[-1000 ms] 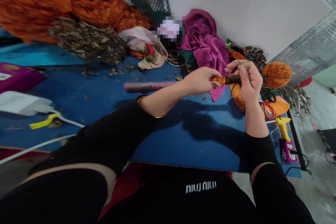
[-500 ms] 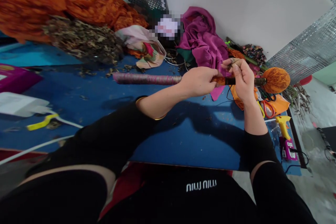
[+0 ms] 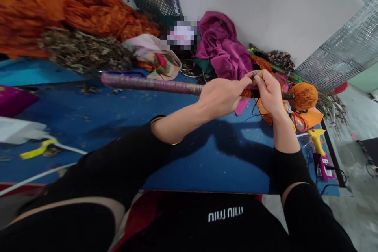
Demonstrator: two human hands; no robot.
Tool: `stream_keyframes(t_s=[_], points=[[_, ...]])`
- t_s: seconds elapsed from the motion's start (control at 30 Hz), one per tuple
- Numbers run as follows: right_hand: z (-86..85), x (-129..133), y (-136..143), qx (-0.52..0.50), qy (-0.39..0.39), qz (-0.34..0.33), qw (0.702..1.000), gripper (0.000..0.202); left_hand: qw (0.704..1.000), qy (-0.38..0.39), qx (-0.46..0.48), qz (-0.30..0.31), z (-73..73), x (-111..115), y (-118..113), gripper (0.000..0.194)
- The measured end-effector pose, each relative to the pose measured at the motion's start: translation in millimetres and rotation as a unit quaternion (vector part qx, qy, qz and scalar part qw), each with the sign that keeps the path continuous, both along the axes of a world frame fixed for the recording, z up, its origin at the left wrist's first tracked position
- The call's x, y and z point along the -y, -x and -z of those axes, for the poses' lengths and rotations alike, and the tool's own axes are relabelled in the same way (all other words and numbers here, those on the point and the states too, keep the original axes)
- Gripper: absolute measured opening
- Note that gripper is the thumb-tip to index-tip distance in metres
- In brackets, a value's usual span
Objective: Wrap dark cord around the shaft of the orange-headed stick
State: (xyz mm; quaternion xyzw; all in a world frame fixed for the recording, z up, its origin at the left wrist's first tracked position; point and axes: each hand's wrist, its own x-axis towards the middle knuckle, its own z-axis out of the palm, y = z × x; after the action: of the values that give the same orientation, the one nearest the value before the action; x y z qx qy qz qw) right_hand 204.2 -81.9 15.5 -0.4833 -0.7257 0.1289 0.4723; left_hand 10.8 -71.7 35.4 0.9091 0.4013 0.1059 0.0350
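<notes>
My left hand (image 3: 221, 95) is closed around a long stick (image 3: 156, 84) wrapped in purplish, semi-clear material. Its thumb and forefinger reach up to the fingertips of my right hand (image 3: 268, 90). My right hand is pinched just above the stick's orange and dark section, on something small and brownish that I cannot make out. An orange cloth-covered ball (image 3: 304, 96) sits at the stick's right end and seems joined to it. The stick is held across me, above the blue table (image 3: 189, 165). My fingers hide part of the dark section.
Orange cloth (image 3: 97, 8), dried plant matter (image 3: 85, 51) and magenta cloth (image 3: 221, 47) lie along the back. Right of my hands are red-handled scissors (image 3: 299, 122), a yellow glue gun (image 3: 317, 139) and a purple power strip (image 3: 325, 167). A white adapter (image 3: 20, 130) with cables is at left.
The stick's left end has swung leftward and looks larger. My left thumb and forefinger have risen to meet my right fingertips. The orange ball has shifted slightly left and down.
</notes>
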Motion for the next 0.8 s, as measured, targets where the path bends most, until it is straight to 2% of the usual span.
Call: stream_keyframes(t_s=[0.1, 0.2, 0.27, 0.37, 0.5, 0.6, 0.7, 0.8], points=[[0.9, -1, 1, -0.025, 0.025, -0.016, 0.999, 0.045, 1.000, -0.007, -0.004, 0.013, 2.6, 0, -1, 0.052], [-1.4, -2, 2, -0.093, 0.049, -0.026, 0.994, 0.047, 1.000, -0.011, 0.000, 0.009, 5.3, -1, -1, 0.047], [-7.8, 1, 1, -0.163, 0.065, -0.022, 0.984, 0.049, 1.000, -0.005, 0.011, 0.008, 6.5, -3, -1, 0.044], [-26.2, 14, -12, -0.237, 0.084, 0.014, 0.968, 0.048, 0.999, 0.013, 0.046, -0.004, 6.6, -9, 2, 0.042], [-55.2, 41, -51, -0.220, 0.120, 0.063, 0.966, 0.043, 0.996, 0.029, 0.081, -0.034, 4.0, -20, 8, 0.041], [-66.5, 53, -89, -0.224, 0.103, 0.119, 0.962, 0.038, 0.994, 0.031, 0.100, -0.041, 1.4, -28, 15, 0.042], [-64.2, 52, -124, -0.245, 0.060, 0.180, 0.951, 0.039, 0.992, 0.050, 0.114, -0.034, -0.9, -36, 21, 0.042], [-51.7, 41, -152, -0.264, 0.032, 0.239, 0.934, 0.042, 0.986, 0.095, 0.139, -0.005, -1.3, -47, 28, 0.041]])
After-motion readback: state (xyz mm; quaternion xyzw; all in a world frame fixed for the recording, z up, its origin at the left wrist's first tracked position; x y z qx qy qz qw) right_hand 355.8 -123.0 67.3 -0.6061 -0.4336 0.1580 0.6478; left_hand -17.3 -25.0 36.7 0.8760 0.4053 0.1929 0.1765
